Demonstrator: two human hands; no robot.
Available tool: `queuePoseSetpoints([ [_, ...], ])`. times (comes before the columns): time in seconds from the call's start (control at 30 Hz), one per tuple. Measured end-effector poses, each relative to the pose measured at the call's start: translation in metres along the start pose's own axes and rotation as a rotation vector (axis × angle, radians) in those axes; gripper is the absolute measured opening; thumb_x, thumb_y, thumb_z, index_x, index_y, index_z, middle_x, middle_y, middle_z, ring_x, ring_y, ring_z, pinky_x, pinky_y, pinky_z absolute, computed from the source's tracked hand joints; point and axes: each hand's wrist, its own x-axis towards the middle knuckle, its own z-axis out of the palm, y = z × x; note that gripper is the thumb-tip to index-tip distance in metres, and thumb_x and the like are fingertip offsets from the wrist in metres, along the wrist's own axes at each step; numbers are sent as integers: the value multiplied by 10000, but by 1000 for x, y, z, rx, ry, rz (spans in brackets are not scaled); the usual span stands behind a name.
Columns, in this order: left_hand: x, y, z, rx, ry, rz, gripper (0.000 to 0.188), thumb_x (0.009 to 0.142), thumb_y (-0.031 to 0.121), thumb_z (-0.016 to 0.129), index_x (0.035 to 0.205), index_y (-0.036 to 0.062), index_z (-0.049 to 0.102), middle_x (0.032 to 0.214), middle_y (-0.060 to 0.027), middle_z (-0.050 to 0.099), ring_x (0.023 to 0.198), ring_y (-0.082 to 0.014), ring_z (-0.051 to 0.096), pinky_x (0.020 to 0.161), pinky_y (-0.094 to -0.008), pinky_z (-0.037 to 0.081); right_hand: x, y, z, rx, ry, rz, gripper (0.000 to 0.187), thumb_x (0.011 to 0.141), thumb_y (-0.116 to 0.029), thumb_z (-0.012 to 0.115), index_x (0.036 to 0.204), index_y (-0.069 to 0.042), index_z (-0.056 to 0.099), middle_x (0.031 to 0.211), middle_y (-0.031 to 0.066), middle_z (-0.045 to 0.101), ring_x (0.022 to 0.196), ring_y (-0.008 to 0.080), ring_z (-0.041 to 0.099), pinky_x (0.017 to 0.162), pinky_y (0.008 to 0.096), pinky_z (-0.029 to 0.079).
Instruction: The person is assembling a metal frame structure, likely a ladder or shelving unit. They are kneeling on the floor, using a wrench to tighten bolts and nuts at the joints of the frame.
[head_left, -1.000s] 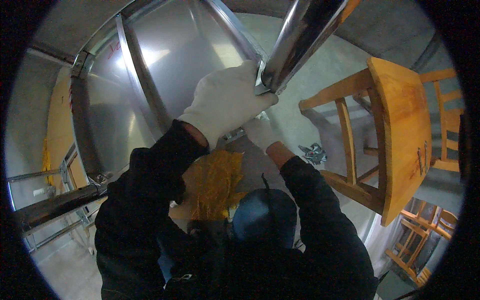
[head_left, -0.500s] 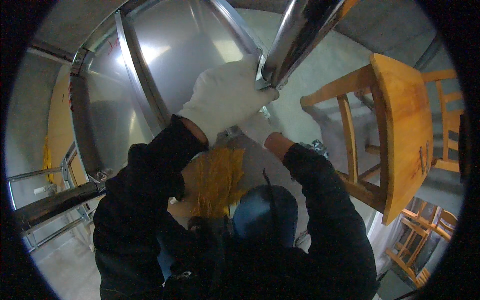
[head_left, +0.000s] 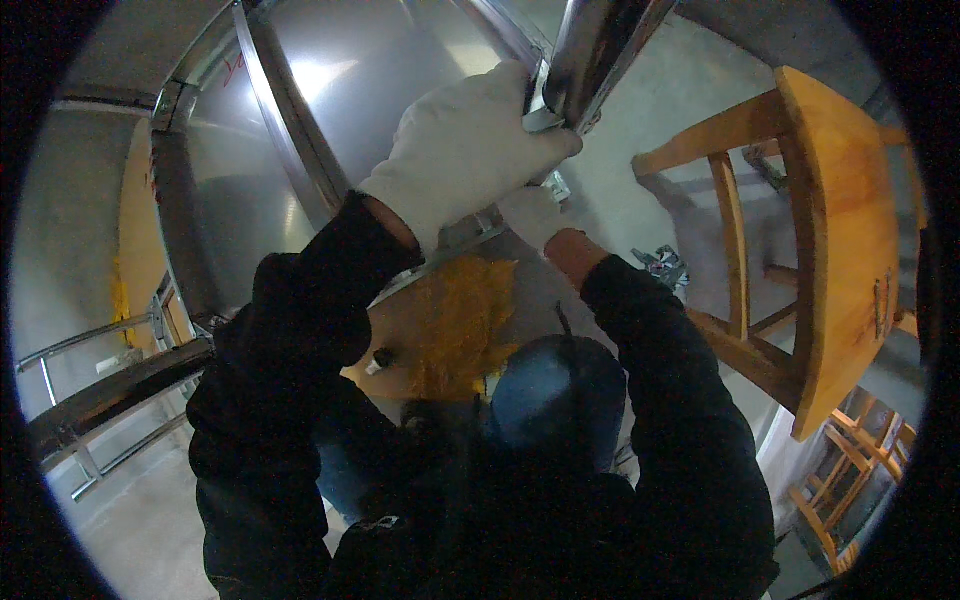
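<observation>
My left hand (head_left: 470,150), in a white glove, grips the corner of a large metal frame. Its thumb lies by a shiny metal leg (head_left: 600,60) that rises from that corner. My right hand (head_left: 537,213), also white-gloved, is just below, close to the frame's lower edge. Its fingers are mostly hidden behind my left hand, so whether they hold anything does not show. The frame carries a smooth grey metal sheet (head_left: 370,95) crossed by a metal bar (head_left: 285,115). Both dark-sleeved arms reach forward over my bent knee (head_left: 560,400).
A wooden stool (head_left: 850,230) lies tipped on its side at the right, with more wooden chairs (head_left: 860,470) behind it. Yellow-brown sheeting (head_left: 465,320) lies on brown board below my hands. Crumpled foil-like scrap (head_left: 662,268) sits near my right forearm. A metal-tube rack (head_left: 95,345) stands left.
The view has shifted slightly, so the stool and frame sit a little further right and higher. My left hand stays on the frame corner; my right hand stays below it.
</observation>
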Motion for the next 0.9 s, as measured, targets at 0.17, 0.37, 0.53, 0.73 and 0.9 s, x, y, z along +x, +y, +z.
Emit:
queuePoseSetpoints([
  [0.17,2,0,2,-26,9,28,627,760,541,641,1116,26,607,1015,-206,659,967,-376,632,870,-429,487,-7,-4,6,328,82,317,167,824,-132,558,915,-20,642,864,189,669,813,337,670,694,455,535],
  [0.37,0,-1,-3,-5,26,29,635,750,540,649,1137,38,611,1015,-196,663,964,-369,635,868,-416,489,1,-21,43,943,322,695,209,833,-148,555,945,20,609,859,178,660,839,310,662,726,431,500],
  [0.53,7,3,8,10,12,8,622,742,534,674,1133,53,624,1024,-175,671,969,-338,645,871,-392,496,13,-38,106,1476,675,907,199,852,-162,558,929,16,602,811,95,628,750,241,604,707,369,477],
  [0.73,3,-4,4,49,51,37,567,752,499,699,1097,54,638,1004,-157,680,953,-313,653,861,-372,499,16,-62,60,1799,682,1110,182,830,-127,609,959,1,589,819,64,598,625,206,534,556,374,444],
  [0.9,5,-5,5,-3,35,63,574,759,500,699,1093,38,638,1013,-153,683,964,-299,655,872,-363,493,-2,-50,27,2150,390,1051,224,810,-129,645,987,-1,595,851,65,608,668,217,584,549,377,468],
])
